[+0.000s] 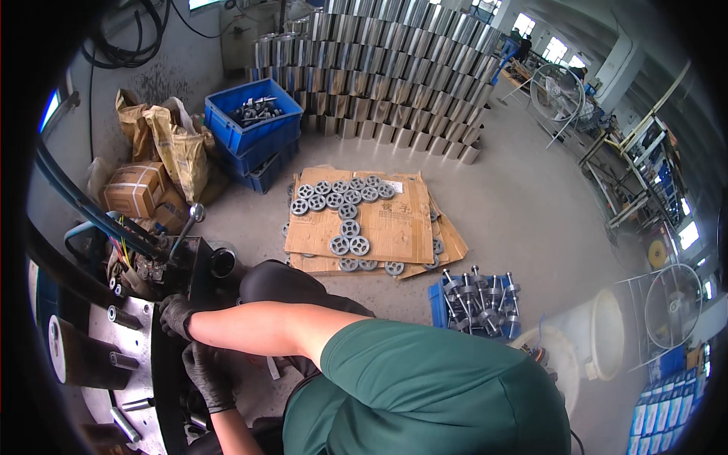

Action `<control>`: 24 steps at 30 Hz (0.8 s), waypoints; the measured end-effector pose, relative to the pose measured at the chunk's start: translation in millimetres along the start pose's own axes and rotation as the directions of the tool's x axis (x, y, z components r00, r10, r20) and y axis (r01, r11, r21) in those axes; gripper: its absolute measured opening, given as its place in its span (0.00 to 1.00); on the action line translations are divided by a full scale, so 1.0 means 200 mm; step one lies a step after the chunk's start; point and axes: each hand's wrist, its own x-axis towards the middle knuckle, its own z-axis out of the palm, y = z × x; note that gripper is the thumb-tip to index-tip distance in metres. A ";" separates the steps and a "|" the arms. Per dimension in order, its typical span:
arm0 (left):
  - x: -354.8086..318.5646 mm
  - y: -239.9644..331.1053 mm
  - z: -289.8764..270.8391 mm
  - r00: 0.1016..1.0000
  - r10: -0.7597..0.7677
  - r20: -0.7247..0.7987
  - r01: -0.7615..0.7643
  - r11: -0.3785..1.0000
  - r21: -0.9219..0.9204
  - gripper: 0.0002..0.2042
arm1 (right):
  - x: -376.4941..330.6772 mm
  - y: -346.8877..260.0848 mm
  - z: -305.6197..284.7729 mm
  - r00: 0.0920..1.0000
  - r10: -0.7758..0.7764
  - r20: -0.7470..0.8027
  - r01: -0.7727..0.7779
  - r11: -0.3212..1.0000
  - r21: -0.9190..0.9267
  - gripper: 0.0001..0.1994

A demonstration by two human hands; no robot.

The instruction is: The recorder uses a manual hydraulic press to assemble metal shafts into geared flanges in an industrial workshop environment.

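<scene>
Both my hands wear dark gloves and are at the edge of a metal machine plate (148, 334) on the left. My right hand (177, 315), on the bare arm from a green sleeve, curls at the plate's far end. What its fingers close on is hidden. My left hand (208, 377) is just below it, fingers bent and close together; I cannot make out what is in them. On the plate stand short metal pins (124, 317) and a thick dark cylinder (87, 351). A lever with a round knob (197, 213) rises beyond my right hand.
Grey spoked wheels (349, 228) lie on flattened cardboard (406, 227) on the floor. A blue crate of metal axle parts (437, 305) is nearer. Stacked blue bins (246, 137), sacks (178, 148) and a carton (135, 189) stand far left, before stacked shiny metal tubes (394, 83). White buckets (607, 334) are at right.
</scene>
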 end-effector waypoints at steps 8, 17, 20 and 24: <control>0.21 -0.03 0.22 0.975 0.122 0.188 -0.140 0.986 0.088 0.19 | -0.11 -0.22 0.39 0.506 -0.664 -0.551 0.346 0.741 -0.576 0.06; 0.22 -0.02 0.24 0.879 0.410 0.245 -0.477 0.770 0.425 0.10 | -0.11 -0.25 0.58 0.233 -0.689 -0.687 0.370 0.716 -0.592 0.11; 0.18 0.06 0.40 0.824 0.396 0.404 -0.566 0.551 0.613 0.09 | -0.12 -0.37 0.52 0.117 -0.823 -0.555 0.425 0.547 -0.721 0.04; -0.02 0.19 0.37 0.903 0.166 0.396 -0.315 0.883 0.349 0.11 | -0.17 -0.25 0.64 0.339 -0.749 -0.569 0.192 0.647 -0.738 0.16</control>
